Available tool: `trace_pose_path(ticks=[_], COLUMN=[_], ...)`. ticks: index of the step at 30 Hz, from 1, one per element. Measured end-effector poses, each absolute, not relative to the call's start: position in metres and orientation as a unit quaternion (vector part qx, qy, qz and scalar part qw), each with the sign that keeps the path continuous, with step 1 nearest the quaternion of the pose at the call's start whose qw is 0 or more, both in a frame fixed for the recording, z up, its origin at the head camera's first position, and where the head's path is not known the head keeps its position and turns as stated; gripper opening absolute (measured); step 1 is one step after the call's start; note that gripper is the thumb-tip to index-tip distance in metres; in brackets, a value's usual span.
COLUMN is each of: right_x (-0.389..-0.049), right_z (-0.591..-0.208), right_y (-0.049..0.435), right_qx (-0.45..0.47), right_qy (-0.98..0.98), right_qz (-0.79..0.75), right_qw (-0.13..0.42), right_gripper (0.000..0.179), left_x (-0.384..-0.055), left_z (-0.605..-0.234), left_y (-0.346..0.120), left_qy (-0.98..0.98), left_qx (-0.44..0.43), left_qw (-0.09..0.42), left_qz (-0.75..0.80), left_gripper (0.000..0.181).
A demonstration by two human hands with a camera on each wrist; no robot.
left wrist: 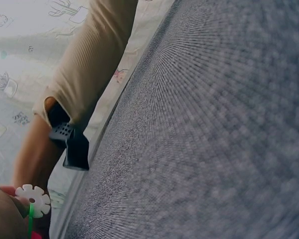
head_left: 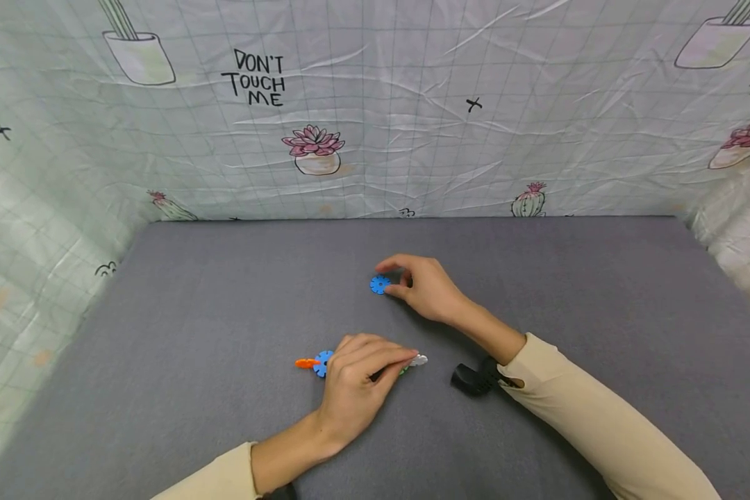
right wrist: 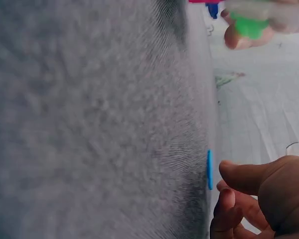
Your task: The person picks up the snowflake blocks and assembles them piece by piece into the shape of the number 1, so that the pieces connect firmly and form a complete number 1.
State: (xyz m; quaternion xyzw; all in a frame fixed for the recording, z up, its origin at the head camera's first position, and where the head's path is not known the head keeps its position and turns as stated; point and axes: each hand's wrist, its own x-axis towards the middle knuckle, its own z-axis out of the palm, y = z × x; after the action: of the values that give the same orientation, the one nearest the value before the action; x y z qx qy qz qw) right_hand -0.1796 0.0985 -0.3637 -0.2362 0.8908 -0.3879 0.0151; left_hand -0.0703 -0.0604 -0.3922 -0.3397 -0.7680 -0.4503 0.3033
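Note:
My left hand grips a joined row of notched plastic discs low over the table. An orange disc and a blue disc stick out on the left of the hand. On its other side show a bit of a green disc and a white disc, the white one also in the left wrist view. The fingers hide the row's middle. A loose blue disc lies flat on the table; my right hand reaches around it, thumb and index finger spread. In the right wrist view, the thumb stands slightly apart from this disc.
The grey table ends at a patterned cloth hanging behind it and at the sides. A black wrist mount juts from the right sleeve, above the table to the right of the left hand.

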Motion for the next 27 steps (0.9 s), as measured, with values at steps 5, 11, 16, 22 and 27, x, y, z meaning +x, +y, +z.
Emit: trace_pose_path(ticks=[5,11,16,22,27], right_x=[-0.184,-0.185,-0.183,-0.180,-0.175], right_z=[-0.368,-0.370,-0.369,-0.369,-0.365], right_y=[0.095,0.094,0.095,0.096,0.104], right_qx=[-0.239,-0.252,-0.258,-0.268,-0.274], right_qy=[0.893,0.895,0.898,0.896,0.890], right_qz=[-0.382,-0.369,-0.355,-0.353,-0.364], right_qw=[0.013,0.008,0.016,0.000,-0.011], right_gripper=[0.030,0.032,0.034,0.027,0.024], left_x=[-0.070,-0.070,-0.070,-0.070,-0.069], left_z=[-0.393,-0.393,-0.394,-0.395,-0.397], left_y=[-0.060,-0.061,-0.062,-0.061,-0.061], left_qy=[-0.767,-0.772,-0.774,-0.772,-0.772], left_qx=[-0.341,-0.338,-0.338,-0.341,-0.340], left_qw=[0.305,0.302,0.298,0.302,0.305], left_qz=[-0.449,-0.446,-0.445,-0.444,-0.442], left_gripper=[0.015,0.014,0.014,0.013,0.014])
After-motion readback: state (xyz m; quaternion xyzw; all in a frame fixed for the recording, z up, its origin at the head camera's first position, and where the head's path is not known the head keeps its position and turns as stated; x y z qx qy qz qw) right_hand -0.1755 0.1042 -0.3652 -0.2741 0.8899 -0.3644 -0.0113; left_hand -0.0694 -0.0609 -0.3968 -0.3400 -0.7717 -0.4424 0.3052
